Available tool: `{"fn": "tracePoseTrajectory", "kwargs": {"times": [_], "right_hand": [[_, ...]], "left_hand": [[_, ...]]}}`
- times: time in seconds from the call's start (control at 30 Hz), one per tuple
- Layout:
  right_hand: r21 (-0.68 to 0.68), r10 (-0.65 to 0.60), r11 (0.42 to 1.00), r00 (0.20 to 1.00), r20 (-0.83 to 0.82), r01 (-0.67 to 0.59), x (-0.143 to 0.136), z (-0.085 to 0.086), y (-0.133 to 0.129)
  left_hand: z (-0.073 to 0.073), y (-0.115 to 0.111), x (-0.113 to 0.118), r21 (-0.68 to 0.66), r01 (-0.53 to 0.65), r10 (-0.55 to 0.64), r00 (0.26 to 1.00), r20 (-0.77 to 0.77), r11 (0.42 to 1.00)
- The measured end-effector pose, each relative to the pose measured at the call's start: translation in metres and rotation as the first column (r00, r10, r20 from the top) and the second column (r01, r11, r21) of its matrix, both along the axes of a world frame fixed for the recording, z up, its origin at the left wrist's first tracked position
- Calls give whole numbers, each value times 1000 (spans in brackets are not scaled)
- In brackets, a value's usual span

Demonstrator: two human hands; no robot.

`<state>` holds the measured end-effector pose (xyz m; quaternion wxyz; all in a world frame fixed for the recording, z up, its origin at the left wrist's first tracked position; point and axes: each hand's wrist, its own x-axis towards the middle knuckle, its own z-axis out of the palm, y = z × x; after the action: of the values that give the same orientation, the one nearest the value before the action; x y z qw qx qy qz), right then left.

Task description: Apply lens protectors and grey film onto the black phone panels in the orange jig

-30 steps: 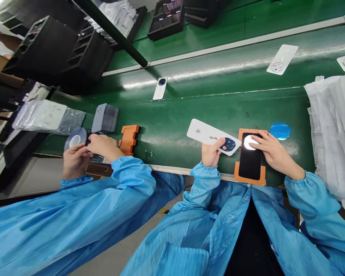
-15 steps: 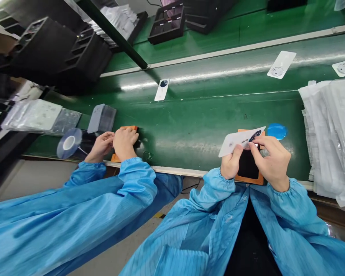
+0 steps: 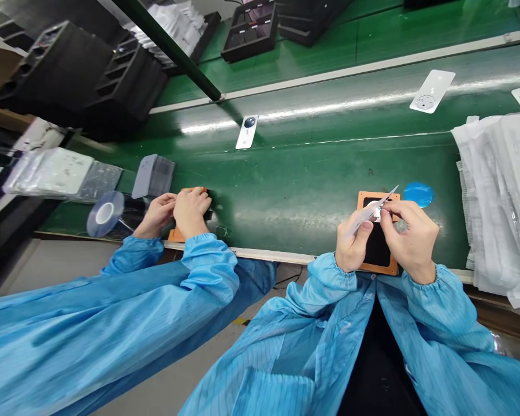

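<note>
A white phone back cover is in my left hand, tilted so that it shows nearly edge-on. The fingers of my right hand are pinched together at the cover's camera end. A small whitish piece shows beside those fingertips; what exactly they grip is hidden. Under both hands lies an orange frame with a black inner pad, at the bench's front edge. Close to my right fingers, a round blue film rests on the green bench.
To the left, a co-worker's hands are over another orange fixture. A tape roll and grey panels lie beyond. White phone covers lie farther back. Stacked clear trays stand at right.
My left hand has turned the phone back cover from showing its broad face to nearly edge-on. My right fingers stay pinched at its camera end. The head view has shifted slightly.
</note>
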<state>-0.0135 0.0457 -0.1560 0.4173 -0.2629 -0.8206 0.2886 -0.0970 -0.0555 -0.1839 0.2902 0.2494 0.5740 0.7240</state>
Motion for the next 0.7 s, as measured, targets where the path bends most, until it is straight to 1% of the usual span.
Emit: {"fn": "tracePoseTrajectory", "kwargs": {"times": [0.07, 0.17, 0.23, 0.3, 0.37, 0.43, 0.47, 0.5, 0.57, 0.6, 0.63, 0.7], "right_hand": [[15, -6, 1000, 1000, -8, 6, -2, -2, 2], [44, -38, 998, 999, 11, 38, -5, -6, 5], [77, -58, 995, 998, 15, 57, -8, -8, 5], [107, -59, 993, 998, 9, 58, -10, -10, 5], [120, -49, 992, 998, 32, 45, -11, -11, 8], [103, -68, 993, 993, 94, 58, -6, -15, 20], [81, -104, 992, 985, 137, 93, -2, -18, 31], [50, -162, 987, 969, 187, 155, 3, -23, 44], [-14, -280, 954, 904, 321, 301, 16, -34, 77], [-35, -307, 936, 860, 408, 351, 23, -39, 93], [-47, -301, 927, 813, 498, 373, 30, -43, 106], [-54, -259, 924, 724, 639, 378, 42, -44, 123]], "left_hand": [[4, 0, -1, -2, 40, -40, 998, -45, 999], [8, -1, -2, -8, 48, -49, 990, -131, 999], [6, -1, -1, -13, 66, -67, 975, -212, 998], [0, 0, 1, -26, 69, -73, 968, -240, 997], [-6, 2, 2, -46, 28, -35, 987, -155, 999], [-10, 7, -3, -46, -40, 41, 999, 33, 998], [-10, 8, -9, -41, -69, 74, 987, 146, 997], [-10, 10, -16, -36, -93, 99, 962, 255, 995], [-7, 10, -35, -29, -141, 140, 899, 415, 990], [-5, 8, -44, -30, -157, 154, 878, 453, 987], [-3, 6, -53, -29, -164, 159, 872, 463, 986], [0, -1, -66, -16, -156, 148, 896, 418, 988]]}}
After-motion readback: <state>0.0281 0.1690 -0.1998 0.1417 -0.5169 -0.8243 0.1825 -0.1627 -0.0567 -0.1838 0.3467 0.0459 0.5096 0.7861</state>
